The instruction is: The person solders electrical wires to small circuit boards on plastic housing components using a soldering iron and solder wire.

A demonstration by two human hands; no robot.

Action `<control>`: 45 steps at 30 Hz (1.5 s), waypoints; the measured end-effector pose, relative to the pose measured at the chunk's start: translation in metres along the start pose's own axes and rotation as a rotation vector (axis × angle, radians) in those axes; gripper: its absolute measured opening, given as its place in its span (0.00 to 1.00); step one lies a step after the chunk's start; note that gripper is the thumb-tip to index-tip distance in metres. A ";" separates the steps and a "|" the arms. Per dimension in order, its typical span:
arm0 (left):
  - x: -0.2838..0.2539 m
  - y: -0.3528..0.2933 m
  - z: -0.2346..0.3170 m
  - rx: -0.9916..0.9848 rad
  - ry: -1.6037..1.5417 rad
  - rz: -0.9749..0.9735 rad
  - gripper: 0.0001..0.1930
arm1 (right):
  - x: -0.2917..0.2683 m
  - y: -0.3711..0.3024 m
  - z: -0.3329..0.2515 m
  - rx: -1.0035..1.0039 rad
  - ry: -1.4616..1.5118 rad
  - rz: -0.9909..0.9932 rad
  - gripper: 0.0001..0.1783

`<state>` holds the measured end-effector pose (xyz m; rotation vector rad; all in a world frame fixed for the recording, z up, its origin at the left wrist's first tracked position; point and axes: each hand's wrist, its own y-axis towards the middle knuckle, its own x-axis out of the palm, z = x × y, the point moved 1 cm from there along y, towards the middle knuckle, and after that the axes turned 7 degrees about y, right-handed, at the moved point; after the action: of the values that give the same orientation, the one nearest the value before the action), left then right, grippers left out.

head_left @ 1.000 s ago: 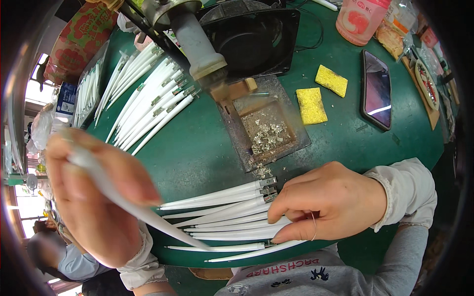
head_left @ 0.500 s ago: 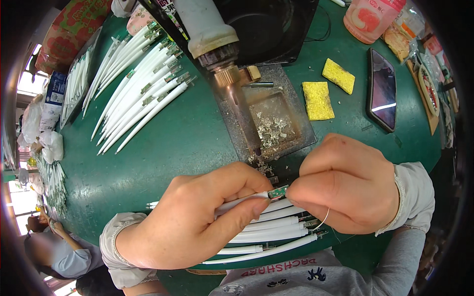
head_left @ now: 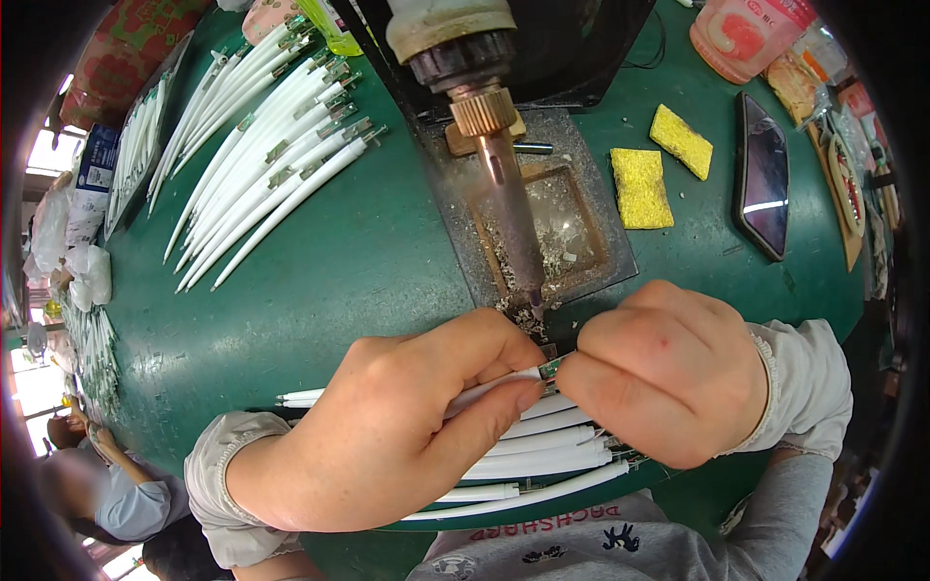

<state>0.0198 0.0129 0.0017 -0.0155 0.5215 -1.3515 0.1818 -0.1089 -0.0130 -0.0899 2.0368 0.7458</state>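
The left hand (head_left: 387, 416) grips a white stick (head_left: 496, 389) between thumb and curled fingers; its green circuit-board end (head_left: 549, 369) projects toward the right hand (head_left: 668, 373). The right hand is clenched, fingertips at the board; from where I stand, I cannot tell what they pinch. The gripped stick is positioned above a row of white sticks (head_left: 542, 453), whose lowest member lies near the table's front edge. A narrow gap separates the board from the tip of the soldering iron (head_left: 513, 194), which points down at the front edge of the dark tray (head_left: 618, 257). Right of the tray are two yellow sponges (head_left: 641, 189), then a phone (head_left: 763, 179); a strip of green table (head_left: 242, 320) separates these from the right hand. A wider span separates the left hand from the fanned pile (head_left: 271, 184).
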 end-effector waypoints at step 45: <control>-0.014 0.010 0.005 -0.106 -0.350 0.202 0.07 | -0.024 0.014 0.017 0.648 0.877 -0.018 0.10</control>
<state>0.0289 0.0265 0.0075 -0.2743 0.2892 -1.0920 0.2031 -0.0938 0.0059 -0.0648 3.0074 -0.0468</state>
